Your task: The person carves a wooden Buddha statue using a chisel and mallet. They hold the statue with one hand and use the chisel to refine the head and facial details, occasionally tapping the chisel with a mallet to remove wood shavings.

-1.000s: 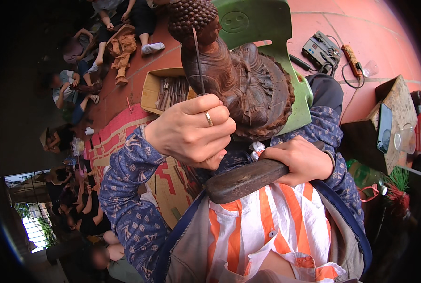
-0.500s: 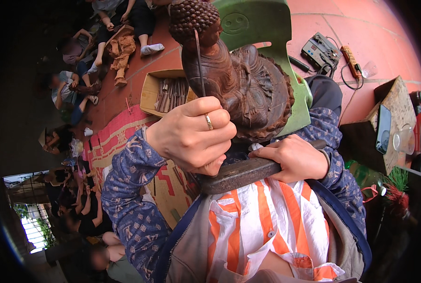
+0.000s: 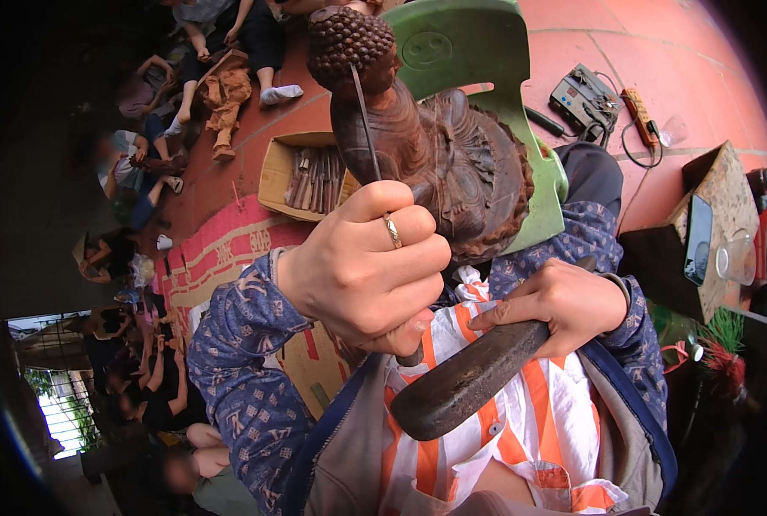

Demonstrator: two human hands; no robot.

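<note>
A dark brown carved wooden Buddha statue [image 3: 469,172] leans on its side against a green plastic chair [image 3: 461,34] in front of me. My left hand [image 3: 366,267], with a ring on one finger, is wrapped around a thin carving chisel [image 3: 365,120]. The chisel's blade reaches up to the curled hair at the statue's head; its handle end shows just below the fist. My right hand [image 3: 560,305] grips a dark, worn wooden mallet [image 3: 469,378]. The mallet slants down to the left across my striped shirt, its thick end apart from the chisel handle.
Beyond my left hand stands a cardboard box [image 3: 272,176] of carving tools. At right lie a grey control box [image 3: 585,99], an orange power strip [image 3: 640,116], and a wooden block [image 3: 719,224] bearing a phone [image 3: 698,241] and plastic cup. Several people sit at left, near another carving [image 3: 224,107].
The mallet's thick end has swung down and toward me, away from the chisel's handle end. My right hand has moved slightly right, and my left hand has shifted a little right and down.
</note>
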